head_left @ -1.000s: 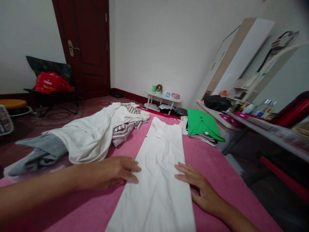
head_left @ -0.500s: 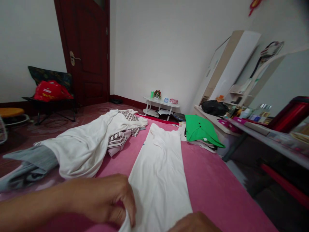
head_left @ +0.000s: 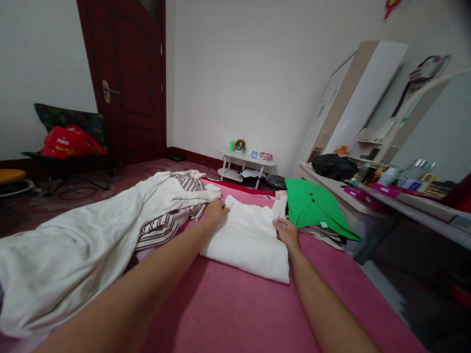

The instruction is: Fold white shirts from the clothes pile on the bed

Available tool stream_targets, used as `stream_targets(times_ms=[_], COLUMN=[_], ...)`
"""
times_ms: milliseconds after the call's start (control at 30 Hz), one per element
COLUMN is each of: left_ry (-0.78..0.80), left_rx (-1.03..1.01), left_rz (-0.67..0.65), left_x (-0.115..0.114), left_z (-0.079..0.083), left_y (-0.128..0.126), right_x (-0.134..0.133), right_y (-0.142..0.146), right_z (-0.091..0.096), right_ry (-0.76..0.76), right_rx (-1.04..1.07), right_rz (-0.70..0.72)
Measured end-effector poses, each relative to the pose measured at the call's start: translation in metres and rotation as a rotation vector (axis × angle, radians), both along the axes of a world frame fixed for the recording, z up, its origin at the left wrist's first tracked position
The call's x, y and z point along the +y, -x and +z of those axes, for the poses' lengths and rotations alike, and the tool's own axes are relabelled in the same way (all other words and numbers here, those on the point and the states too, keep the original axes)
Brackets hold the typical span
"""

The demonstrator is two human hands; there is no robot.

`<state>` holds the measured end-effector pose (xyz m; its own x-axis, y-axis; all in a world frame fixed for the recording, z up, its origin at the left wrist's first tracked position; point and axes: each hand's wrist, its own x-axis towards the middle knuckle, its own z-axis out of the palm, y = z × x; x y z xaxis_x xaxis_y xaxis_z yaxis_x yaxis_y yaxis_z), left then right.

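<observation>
A white garment (head_left: 246, 245) lies folded over into a short block on the pink bed cover, its kind unclear in this fold. My left hand (head_left: 216, 213) is closed on its far left corner. Across from it, my right hand (head_left: 287, 231) grips the far right edge, fingers curled over the cloth. Left of my left arm spreads a heap of loose clothes: a long white piece (head_left: 91, 240) over a brown-and-white striped one (head_left: 160, 233). Just right of my right hand, a green folded top (head_left: 312, 203) tops a stack of clothes.
The pink bed cover (head_left: 228, 314) stretches beneath everything. A dressing table (head_left: 327, 189) with a black bag (head_left: 334, 166) and bottles runs along the right side. Behind the bed stand a small white table (head_left: 243, 157) and a folding chair (head_left: 69, 115) holding a red bag (head_left: 71, 142).
Both hands have moved away from me to the garment's far end, carrying its near part over. The long white strip is now a short folded block.
</observation>
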<state>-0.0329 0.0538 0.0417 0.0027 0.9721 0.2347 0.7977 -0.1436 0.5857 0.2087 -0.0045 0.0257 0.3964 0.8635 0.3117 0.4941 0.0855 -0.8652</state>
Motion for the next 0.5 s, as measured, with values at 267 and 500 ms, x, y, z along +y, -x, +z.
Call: stream_targets(times_ms=[267, 500], left_ry=[-0.056, -0.19], left_rx=[0.063, -0.221], left_rz=[0.09, -0.079], left_x=[0.014, 0.02], left_z=[-0.038, -0.043], left_y=[-0.003, -0.001], right_x=[0.01, 0.007], right_y=[-0.009, -0.002], right_z=[-0.028, -0.014], right_ry=[0.084, -0.054], right_rx=[0.096, 0.015], right_rz=[-0.028, 0.105])
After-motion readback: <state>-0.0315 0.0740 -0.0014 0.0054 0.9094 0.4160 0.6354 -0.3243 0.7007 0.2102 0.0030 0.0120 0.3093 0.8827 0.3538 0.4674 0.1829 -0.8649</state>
